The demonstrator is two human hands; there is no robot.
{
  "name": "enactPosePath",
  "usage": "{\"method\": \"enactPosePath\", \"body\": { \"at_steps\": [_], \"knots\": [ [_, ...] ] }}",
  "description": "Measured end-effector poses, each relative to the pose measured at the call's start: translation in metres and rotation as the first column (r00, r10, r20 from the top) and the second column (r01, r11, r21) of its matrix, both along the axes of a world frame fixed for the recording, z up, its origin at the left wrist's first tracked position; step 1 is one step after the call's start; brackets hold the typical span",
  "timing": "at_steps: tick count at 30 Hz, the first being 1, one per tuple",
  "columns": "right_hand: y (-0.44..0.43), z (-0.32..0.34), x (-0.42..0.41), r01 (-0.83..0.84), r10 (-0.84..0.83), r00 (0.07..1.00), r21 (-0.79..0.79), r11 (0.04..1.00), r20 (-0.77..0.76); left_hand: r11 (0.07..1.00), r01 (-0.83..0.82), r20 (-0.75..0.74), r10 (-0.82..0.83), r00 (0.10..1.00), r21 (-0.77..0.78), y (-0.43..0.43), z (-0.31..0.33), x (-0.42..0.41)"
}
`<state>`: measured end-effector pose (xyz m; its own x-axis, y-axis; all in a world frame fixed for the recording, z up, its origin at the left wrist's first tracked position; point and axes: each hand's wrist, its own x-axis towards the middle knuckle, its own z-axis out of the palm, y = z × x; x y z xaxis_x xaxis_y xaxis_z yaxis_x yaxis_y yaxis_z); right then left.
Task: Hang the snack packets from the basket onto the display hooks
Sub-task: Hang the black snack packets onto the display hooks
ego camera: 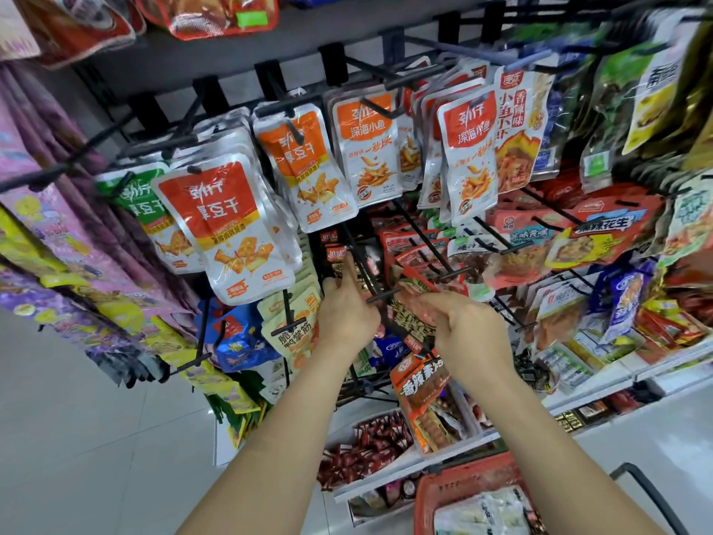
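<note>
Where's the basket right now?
Head view, bottom right: the red basket sits under the right forearm, just below and right of the low shelf tray of dark red sweets.

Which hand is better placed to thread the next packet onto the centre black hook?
Right: the right hand appears to pinch a red packet beside the hook tip; the left hand only touches the rod farther back.

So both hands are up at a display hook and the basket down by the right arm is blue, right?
Not quite. The head view shows the basket is red, not blue. The left hand and right hand are indeed up at a display hook.
</note>
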<state>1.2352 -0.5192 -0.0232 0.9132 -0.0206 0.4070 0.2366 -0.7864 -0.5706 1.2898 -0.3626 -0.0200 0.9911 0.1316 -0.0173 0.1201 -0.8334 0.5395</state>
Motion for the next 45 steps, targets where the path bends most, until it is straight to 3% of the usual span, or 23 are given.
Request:
{"method": "enactPosePath", "body": {
  "at_steps": [6,12,16,21,27,29,32,35,39,42,43,45],
  "knots": [
    [-0.006,-0.007,-0.016,0.09,-0.045,0.987,0.293,0.952,-0.157,0.915,-0.066,-0.025,0.061,0.998,-0.397,0.0,-0.004,0.007],
    [-0.018,-0.016,-0.027,0.176,-0.063,0.971,0.515,0.839,-0.229,0.826,-0.087,-0.095,0.041,0.995,-0.557,0.002,-0.005,0.0],
    [-0.022,-0.015,-0.038,0.191,-0.033,0.967,0.636,0.748,-0.252,0.672,-0.138,-0.158,0.032,0.987,-0.727,-0.006,0.001,-0.029],
    [-0.027,-0.012,-0.045,0.245,-0.038,0.961,0.777,0.579,-0.275,0.642,-0.152,-0.194,0.005,0.981,-0.752,-0.009,-0.012,-0.085],
    [-0.022,-0.011,-0.054,0.237,0.022,0.96,0.848,0.474,-0.28,0.388,-0.267,-0.224,0.153,0.963,-0.882,-0.005,-0.013,-0.108],
    [-0.02,-0.012,-0.057,0.211,0.037,0.965,0.852,0.479,-0.26,0.344,-0.274,-0.229,0.165,0.959,-0.898,-0.002,-0.009,-0.111],
    [-0.018,-0.015,-0.062,0.146,0.079,0.97,0.811,0.567,-0.23,0.289,-0.29,-0.243,0.187,0.952,-0.912,0.004,-0.006,-0.111],
    [-0.017,-0.019,-0.067,0.061,0.146,0.969,0.768,0.638,-0.199,0.346,-0.234,-0.167,0.212,0.963,-0.909,0.006,0.001,-0.114],
    [-0.024,-0.019,-0.07,0.137,0.174,0.948,0.837,0.529,-0.266,0.564,-0.078,0.112,0.295,0.949,-0.822,0.009,0.008,-0.129],
    [-0.039,-0.022,-0.065,0.251,0.175,0.917,0.861,0.443,-0.358,0.611,-0.042,0.208,0.333,0.92,-0.791,0.021,0.016,-0.14],
    [-0.043,-0.022,-0.063,0.27,0.159,0.915,0.855,0.443,-0.371,0.628,-0.012,0.225,0.297,0.928,-0.778,0.028,0.017,-0.14],
    [-0.048,-0.022,-0.061,0.294,0.123,0.916,0.849,0.44,-0.381,0.78,0.066,0.265,0.131,0.955,-0.622,0.041,0.017,-0.139]
  ]
}}
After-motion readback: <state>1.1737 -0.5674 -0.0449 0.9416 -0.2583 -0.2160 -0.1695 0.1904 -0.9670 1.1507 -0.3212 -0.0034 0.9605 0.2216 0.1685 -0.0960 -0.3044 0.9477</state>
